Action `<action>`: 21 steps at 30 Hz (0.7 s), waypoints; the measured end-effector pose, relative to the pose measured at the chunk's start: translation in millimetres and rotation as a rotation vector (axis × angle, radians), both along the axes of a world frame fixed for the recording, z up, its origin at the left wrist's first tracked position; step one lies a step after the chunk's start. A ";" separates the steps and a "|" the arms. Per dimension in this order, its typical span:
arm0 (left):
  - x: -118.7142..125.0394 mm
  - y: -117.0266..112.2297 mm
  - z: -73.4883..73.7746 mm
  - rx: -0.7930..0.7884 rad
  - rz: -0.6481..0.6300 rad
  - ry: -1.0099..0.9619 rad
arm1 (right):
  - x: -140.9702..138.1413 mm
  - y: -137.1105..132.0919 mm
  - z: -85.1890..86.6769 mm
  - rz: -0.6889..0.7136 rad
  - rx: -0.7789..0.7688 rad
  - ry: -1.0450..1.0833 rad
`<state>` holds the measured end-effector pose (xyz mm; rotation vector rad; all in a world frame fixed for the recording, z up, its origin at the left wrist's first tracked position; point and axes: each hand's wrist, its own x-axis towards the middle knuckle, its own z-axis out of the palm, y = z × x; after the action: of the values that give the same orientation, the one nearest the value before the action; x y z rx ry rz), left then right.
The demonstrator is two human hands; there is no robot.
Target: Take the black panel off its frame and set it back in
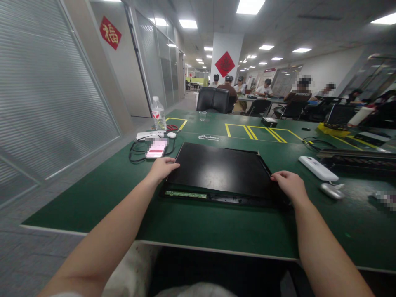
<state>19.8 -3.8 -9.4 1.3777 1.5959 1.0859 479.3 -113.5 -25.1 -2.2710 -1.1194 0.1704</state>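
Observation:
A dark, glossy flat screen panel (216, 167) lies over a black frame (241, 199) on the green table in front of me. My left hand (163, 168) pinches the panel's left edge between thumb and fingers. At the opposite side, my right hand (290, 185) is closed on the panel's right edge. Along the near side the frame sticks out from under the panel, showing a green circuit strip (185, 194). The panel's near edge looks slightly raised above the frame; its underside is hidden.
Left of the panel are a phone (156, 148), black cables and a water bottle (158, 114). A plastic cup (202, 116) stands farther back. On the right lie a white power bank (318, 168), a silver mouse-shaped object (331, 191) and long black parts (359, 161). People sit at tables beyond.

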 end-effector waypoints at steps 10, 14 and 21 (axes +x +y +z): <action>-5.3 3.4 -6.0 0.058 -0.067 0.070 | -2.0 -2.0 2.7 -0.006 0.037 0.039; -7.0 7.4 -9.4 0.093 -0.065 0.121 | -0.9 -2.1 1.7 -0.002 0.058 0.045; -6.2 8.9 -10.9 0.095 -0.076 0.179 | -4.0 -2.9 5.6 0.004 0.018 0.046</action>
<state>13.6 5.1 -20.3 1.6248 1.6207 1.0294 475.3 -116.4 -19.5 -2.2378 -1.0969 0.2118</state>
